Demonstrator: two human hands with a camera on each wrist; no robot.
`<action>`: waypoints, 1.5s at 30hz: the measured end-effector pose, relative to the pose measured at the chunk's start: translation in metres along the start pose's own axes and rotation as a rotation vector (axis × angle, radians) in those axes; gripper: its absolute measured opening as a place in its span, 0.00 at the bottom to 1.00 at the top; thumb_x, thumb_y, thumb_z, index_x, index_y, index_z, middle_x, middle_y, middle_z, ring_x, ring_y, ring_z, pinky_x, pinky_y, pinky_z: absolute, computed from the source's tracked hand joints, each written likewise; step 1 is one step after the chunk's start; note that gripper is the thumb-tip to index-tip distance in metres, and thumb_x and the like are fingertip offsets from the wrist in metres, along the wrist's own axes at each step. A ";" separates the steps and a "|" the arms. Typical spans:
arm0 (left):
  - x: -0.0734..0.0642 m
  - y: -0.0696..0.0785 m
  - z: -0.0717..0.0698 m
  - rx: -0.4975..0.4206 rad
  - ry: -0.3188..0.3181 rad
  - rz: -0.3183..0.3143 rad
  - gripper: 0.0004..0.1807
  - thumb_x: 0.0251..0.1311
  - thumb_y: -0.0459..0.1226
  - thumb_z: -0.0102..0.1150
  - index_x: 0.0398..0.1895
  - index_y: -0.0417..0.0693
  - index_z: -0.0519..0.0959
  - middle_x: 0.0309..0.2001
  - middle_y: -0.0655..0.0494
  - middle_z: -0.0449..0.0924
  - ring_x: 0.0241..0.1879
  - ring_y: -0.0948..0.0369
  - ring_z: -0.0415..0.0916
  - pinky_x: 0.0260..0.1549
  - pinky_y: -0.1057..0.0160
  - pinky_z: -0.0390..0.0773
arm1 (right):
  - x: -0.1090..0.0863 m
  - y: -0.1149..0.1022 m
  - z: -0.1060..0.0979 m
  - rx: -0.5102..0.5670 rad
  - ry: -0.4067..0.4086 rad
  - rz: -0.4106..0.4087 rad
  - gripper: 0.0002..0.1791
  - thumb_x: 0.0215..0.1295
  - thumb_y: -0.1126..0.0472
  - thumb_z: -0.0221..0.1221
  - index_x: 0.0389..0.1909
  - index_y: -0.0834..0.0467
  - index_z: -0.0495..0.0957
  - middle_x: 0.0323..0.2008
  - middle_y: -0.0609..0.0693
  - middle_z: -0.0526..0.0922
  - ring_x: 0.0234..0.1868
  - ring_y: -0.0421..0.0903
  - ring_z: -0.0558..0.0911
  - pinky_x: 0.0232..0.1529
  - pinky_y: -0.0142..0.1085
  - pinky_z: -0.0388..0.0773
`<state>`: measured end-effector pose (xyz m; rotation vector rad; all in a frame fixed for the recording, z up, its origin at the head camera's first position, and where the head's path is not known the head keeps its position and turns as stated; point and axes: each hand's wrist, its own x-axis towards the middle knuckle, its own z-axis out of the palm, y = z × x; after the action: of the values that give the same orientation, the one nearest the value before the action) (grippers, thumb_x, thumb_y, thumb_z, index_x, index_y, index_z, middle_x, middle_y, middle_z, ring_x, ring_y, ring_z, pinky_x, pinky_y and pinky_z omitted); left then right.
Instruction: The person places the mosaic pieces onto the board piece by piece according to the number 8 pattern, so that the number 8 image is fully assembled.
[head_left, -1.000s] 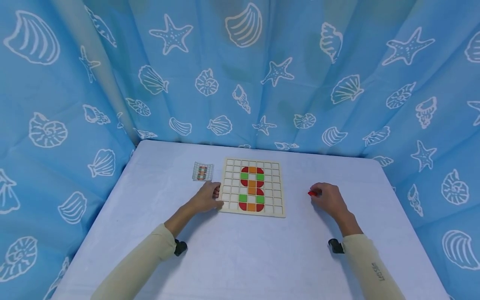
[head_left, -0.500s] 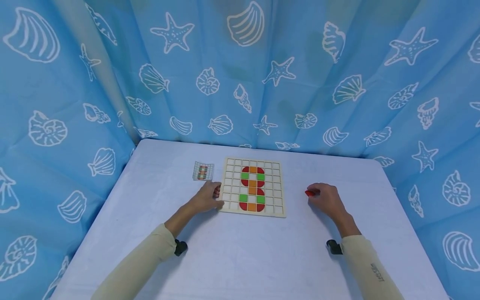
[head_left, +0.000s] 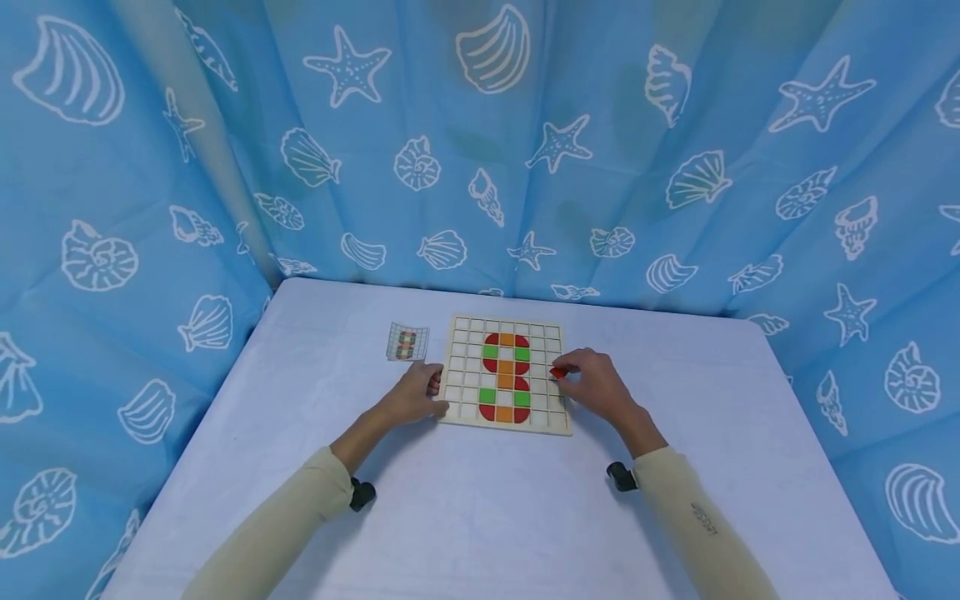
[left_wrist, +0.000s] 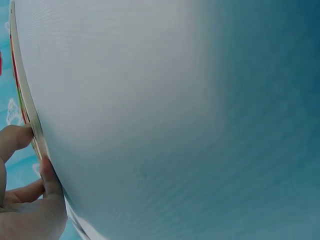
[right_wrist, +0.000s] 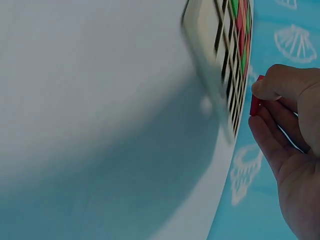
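Observation:
A pale wooden grid board (head_left: 461, 350) lies on the table, with red, green and orange tiles set in it in a figure like an 8. At its left edge my left hand (head_left: 411, 395) grips the rim; the left wrist view shows thumb and fingers (left_wrist: 49, 175) against that edge. My right hand (head_left: 597, 385) is over the board's right edge, pinching a small red tile (head_left: 558, 372) between thumb and fingertips. In the right wrist view the red tile (right_wrist: 255, 97) is held up off the board. One cell left of the lower red tile in the middle stays white.
A small card (head_left: 406, 342) printed with a gridded coloured figure lies left of the board. The white-covered table (head_left: 480, 508) is backed by a blue curtain (head_left: 480, 108) with shell and starfish prints. Each wrist carries a black camera.
My right hand has moved left from beside the board to its right edge, carrying the red tile. The left hand and the board have stayed in place.

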<state>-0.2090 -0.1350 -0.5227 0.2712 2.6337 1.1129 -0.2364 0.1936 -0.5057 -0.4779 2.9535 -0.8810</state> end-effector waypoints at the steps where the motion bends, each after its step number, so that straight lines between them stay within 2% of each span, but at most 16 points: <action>1: 0.000 0.000 0.000 0.000 0.002 0.001 0.39 0.53 0.33 0.70 0.67 0.33 0.65 0.42 0.51 0.66 0.42 0.58 0.65 0.42 0.61 0.71 | 0.003 -0.005 0.004 0.005 -0.009 -0.013 0.22 0.54 0.62 0.71 0.51 0.58 0.82 0.46 0.51 0.81 0.47 0.48 0.78 0.48 0.43 0.79; 9: 0.003 -0.002 0.002 -0.003 -0.003 -0.018 0.39 0.53 0.34 0.71 0.68 0.34 0.64 0.43 0.51 0.65 0.42 0.58 0.65 0.43 0.61 0.71 | 0.020 -0.035 0.033 0.013 -0.046 -0.102 0.20 0.54 0.63 0.70 0.50 0.57 0.84 0.44 0.48 0.81 0.46 0.45 0.76 0.50 0.42 0.78; 17: 0.002 -0.001 0.001 -0.008 -0.001 -0.013 0.39 0.52 0.33 0.71 0.67 0.34 0.65 0.43 0.51 0.65 0.42 0.58 0.65 0.43 0.60 0.70 | 0.029 -0.060 0.048 -0.014 -0.078 -0.206 0.19 0.54 0.63 0.69 0.49 0.56 0.84 0.44 0.46 0.83 0.43 0.44 0.75 0.47 0.38 0.77; 22: 0.003 -0.002 0.001 0.001 0.001 -0.025 0.39 0.52 0.34 0.71 0.68 0.36 0.64 0.44 0.51 0.65 0.43 0.58 0.65 0.44 0.60 0.70 | 0.031 -0.070 0.054 -0.020 -0.110 -0.216 0.22 0.51 0.62 0.71 0.50 0.55 0.84 0.45 0.45 0.82 0.46 0.44 0.74 0.47 0.38 0.77; 27: 0.003 -0.003 0.001 -0.003 0.000 -0.007 0.39 0.52 0.34 0.71 0.67 0.35 0.65 0.43 0.51 0.65 0.43 0.58 0.64 0.43 0.61 0.70 | 0.034 -0.072 0.057 -0.032 -0.129 -0.211 0.22 0.50 0.63 0.72 0.50 0.54 0.84 0.46 0.44 0.82 0.48 0.44 0.74 0.47 0.37 0.77; 30: 0.002 -0.003 0.001 -0.008 -0.004 -0.001 0.39 0.52 0.33 0.71 0.67 0.34 0.65 0.43 0.51 0.65 0.43 0.58 0.64 0.43 0.61 0.70 | 0.034 -0.073 0.058 -0.034 -0.141 -0.208 0.22 0.51 0.63 0.72 0.50 0.54 0.84 0.46 0.44 0.82 0.49 0.44 0.74 0.49 0.38 0.77; 37: 0.002 -0.001 0.001 0.005 -0.008 -0.032 0.40 0.53 0.35 0.71 0.68 0.36 0.64 0.44 0.51 0.65 0.43 0.58 0.65 0.44 0.60 0.71 | 0.035 -0.073 0.059 -0.046 -0.147 -0.220 0.20 0.55 0.62 0.70 0.51 0.53 0.84 0.46 0.44 0.81 0.48 0.44 0.73 0.51 0.39 0.75; 45: 0.003 -0.001 0.002 -0.003 -0.010 -0.046 0.40 0.52 0.35 0.71 0.68 0.38 0.65 0.44 0.52 0.65 0.43 0.58 0.65 0.44 0.61 0.71 | 0.033 -0.073 0.059 -0.055 -0.196 -0.201 0.20 0.56 0.63 0.69 0.52 0.52 0.83 0.47 0.44 0.81 0.49 0.43 0.73 0.51 0.37 0.76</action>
<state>-0.2113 -0.1339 -0.5255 0.2131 2.6159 1.0980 -0.2406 0.0942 -0.5139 -0.8251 2.7916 -0.7205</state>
